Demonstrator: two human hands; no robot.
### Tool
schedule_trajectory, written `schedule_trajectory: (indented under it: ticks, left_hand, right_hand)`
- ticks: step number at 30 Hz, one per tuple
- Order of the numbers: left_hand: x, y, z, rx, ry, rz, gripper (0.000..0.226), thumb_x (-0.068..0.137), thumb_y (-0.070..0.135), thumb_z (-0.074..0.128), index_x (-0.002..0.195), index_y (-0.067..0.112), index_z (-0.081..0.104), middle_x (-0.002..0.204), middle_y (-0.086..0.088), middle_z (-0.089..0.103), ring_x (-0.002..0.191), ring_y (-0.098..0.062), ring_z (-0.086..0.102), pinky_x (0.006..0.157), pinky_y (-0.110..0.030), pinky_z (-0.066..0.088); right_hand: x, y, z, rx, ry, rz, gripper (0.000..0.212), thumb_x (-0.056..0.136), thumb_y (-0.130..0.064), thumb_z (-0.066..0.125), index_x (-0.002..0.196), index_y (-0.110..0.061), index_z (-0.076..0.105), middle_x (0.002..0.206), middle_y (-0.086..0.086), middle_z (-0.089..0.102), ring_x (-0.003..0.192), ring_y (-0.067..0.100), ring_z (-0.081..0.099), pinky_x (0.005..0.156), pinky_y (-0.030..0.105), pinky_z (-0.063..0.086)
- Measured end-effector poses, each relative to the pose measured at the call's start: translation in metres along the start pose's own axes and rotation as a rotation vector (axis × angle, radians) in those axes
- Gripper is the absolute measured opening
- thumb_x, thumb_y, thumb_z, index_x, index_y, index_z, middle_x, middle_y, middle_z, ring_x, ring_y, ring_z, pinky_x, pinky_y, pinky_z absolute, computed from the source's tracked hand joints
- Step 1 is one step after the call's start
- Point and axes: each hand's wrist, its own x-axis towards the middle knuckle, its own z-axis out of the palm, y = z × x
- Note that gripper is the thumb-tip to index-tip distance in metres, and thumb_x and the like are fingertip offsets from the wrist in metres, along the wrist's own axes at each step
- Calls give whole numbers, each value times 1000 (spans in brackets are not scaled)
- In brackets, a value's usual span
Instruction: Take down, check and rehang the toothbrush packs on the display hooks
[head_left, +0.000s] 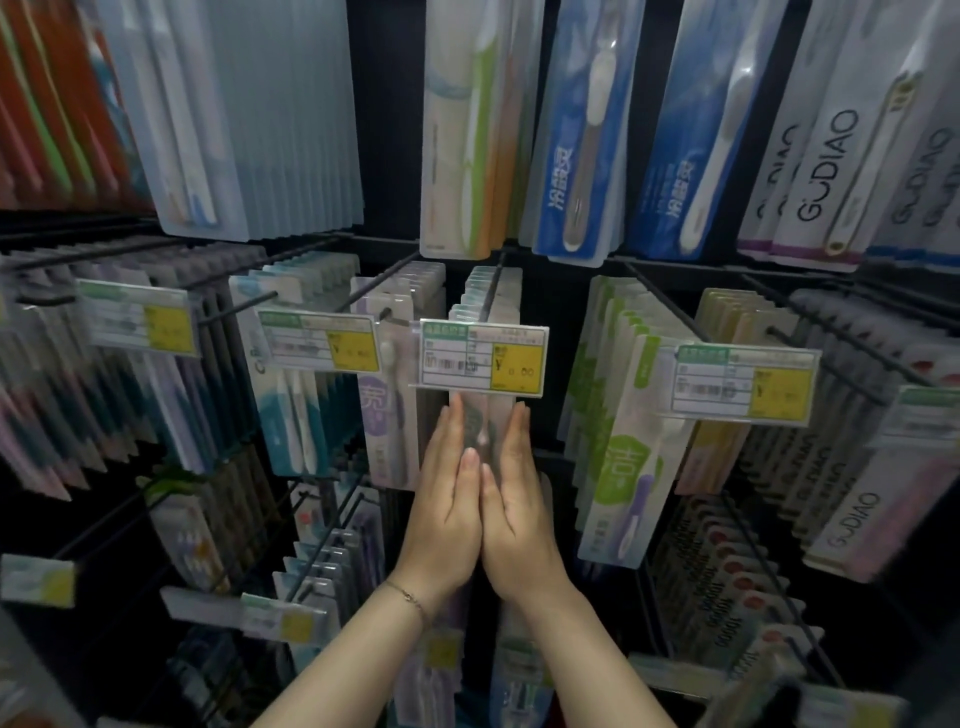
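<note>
Toothbrush packs (480, 428) are pressed between the flat left hand (447, 512) and right hand (519, 512), mostly hidden under the price tag (483, 358) above.

The middle row of toothbrush packs (480, 430) hangs upright on its black wire hook (493, 288), 1 behind another, narrow frosted blisters with pale tops. A brush shows dimly through the front pack; its print is too blurred to read. The left hand (447, 501) and right hand (519, 499) press flat against the row's 2 sides, fingers straight.
</note>
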Motion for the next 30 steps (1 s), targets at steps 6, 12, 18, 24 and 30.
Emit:
schedule_trajectory:
  ticks: [6,12,18,24,30]
  left_hand:
    - [12,-5,-5,-6,-79,-29,48,97,45,21,144,46,10,158,18,14,142,10,9,122,-27,9]
    - [31,-11,-10,-39,-122,41,50,101,38,26,150,28,27,153,10,33,143,-3,24,120,-40,21]
    - [35,-14,-17,-55,-174,36,51,100,43,27,150,32,27,153,10,33,143,-6,24,119,-43,22]
    - [21,-11,-35,12,-243,39,51,103,35,33,152,31,19,158,12,20,145,1,11,122,-38,14]
    - [8,-11,-61,176,-245,104,40,99,29,47,137,17,45,143,5,42,134,-5,34,113,-22,28]
  right_hand:
    - [11,-1,5,-16,44,62,56,103,-38,24,144,-41,-14,161,-13,-10,145,-6,-6,122,26,3]
    - [24,3,12,30,117,103,58,105,-32,29,155,-27,-2,162,-13,3,147,-1,4,123,37,10]
    - [24,-5,14,38,157,97,56,105,-30,30,155,-28,4,161,-14,11,146,-2,11,121,30,13]
    - [4,-11,15,-240,287,131,63,100,-37,42,154,-23,13,159,-6,19,145,3,18,114,18,17]
    - [-15,-17,21,-655,428,55,44,90,-23,59,130,-7,53,130,11,56,121,26,53,97,42,49]
